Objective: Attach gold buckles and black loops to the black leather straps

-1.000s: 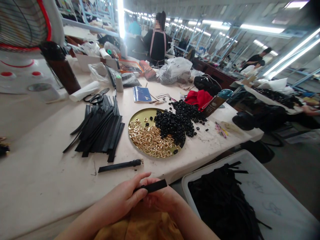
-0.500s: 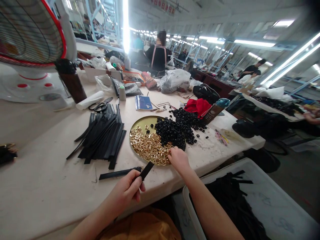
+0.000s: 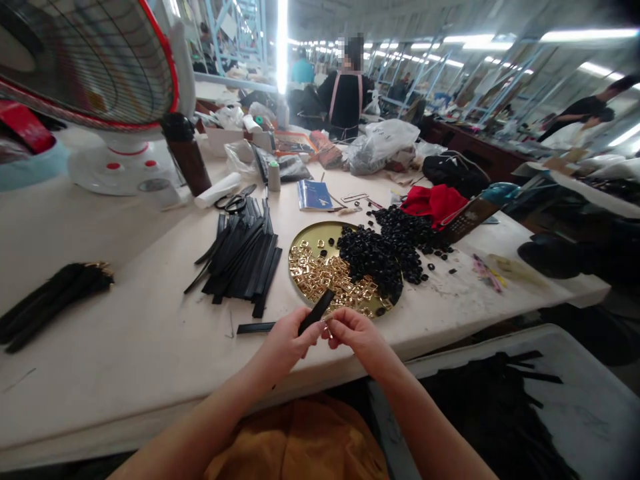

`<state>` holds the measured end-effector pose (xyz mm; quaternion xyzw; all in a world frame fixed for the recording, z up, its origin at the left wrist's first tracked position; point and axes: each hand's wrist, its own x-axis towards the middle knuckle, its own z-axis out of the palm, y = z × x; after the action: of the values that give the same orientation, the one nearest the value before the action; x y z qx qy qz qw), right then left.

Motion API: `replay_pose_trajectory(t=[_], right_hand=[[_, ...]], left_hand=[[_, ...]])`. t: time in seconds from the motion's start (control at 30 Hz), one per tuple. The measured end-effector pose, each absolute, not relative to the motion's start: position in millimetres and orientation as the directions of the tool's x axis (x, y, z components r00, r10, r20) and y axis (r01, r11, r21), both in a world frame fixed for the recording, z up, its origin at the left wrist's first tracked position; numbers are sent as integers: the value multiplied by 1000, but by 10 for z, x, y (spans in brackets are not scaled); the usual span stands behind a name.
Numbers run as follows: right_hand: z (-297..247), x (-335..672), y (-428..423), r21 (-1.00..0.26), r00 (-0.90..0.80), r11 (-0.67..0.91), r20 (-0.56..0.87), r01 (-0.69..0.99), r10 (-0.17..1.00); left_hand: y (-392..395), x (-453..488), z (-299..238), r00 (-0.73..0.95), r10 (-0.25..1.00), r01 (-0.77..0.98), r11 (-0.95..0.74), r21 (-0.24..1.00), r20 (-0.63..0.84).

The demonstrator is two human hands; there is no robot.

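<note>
The left hand (image 3: 287, 339) pinches a flat, narrow black leather-like strip (image 3: 318, 311) between thumb and fingers, just before the near edge of a round, shallow gold-coloured tray (image 3: 311, 233), the strip's square-cut end slanting up over the tray's near side. Just beside the left thumb, the right hand (image 3: 357, 331) grasps a small, shiny gold metal piece (image 3: 327, 326) in its fingertips. The strip is gripped low, probably to steady it while the metal piece is brought up close. The tray stands near the hands, likely to keep its heap of small gold rectangular buckles (image 3: 317, 270) and pile of little black rings (image 3: 367, 253) in easy reach; a loose fan of long black strips (image 3: 240, 263) lies left of it on the pale covered table (image 3: 150, 360), roughly aligned, perhaps so that single ones draw out easily. The held strip looks straight, matt and stiff enough to keep its line unsupported. The metal piece gleams but is mostly covered by fingertips, so whether it is threaded onto the strip cannot be told.
</note>
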<state>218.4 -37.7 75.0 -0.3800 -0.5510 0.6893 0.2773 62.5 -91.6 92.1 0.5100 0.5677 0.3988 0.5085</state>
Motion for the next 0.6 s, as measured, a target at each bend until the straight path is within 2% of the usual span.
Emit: replay_pose_trajectory(t=[0.13, 0.2, 0.4, 0.5, 0.6], right_hand=[[731, 2066, -552, -927, -642, -369, -245, -65, 726], [689, 2056, -581, -921, -656, -376, -223, -99, 721], [560, 2055, -605, -989, -517, -147, -109, -33, 849], [551, 2066, -597, -982, -461, -177, -128, -65, 878], [565, 2073, -578, -941, -394, -294, -209, -167, 895]], left_hand=[[-935, 554, 900, 23, 978, 231, 198, 953, -209], [-958, 525, 894, 17, 971, 241, 228, 943, -239], [-960, 545, 837, 64, 955, 300, 259, 918, -290], [-961, 555, 825, 93, 954, 311, 244, 919, -285], [-996, 524, 845, 91, 964, 313, 209, 926, -249]])
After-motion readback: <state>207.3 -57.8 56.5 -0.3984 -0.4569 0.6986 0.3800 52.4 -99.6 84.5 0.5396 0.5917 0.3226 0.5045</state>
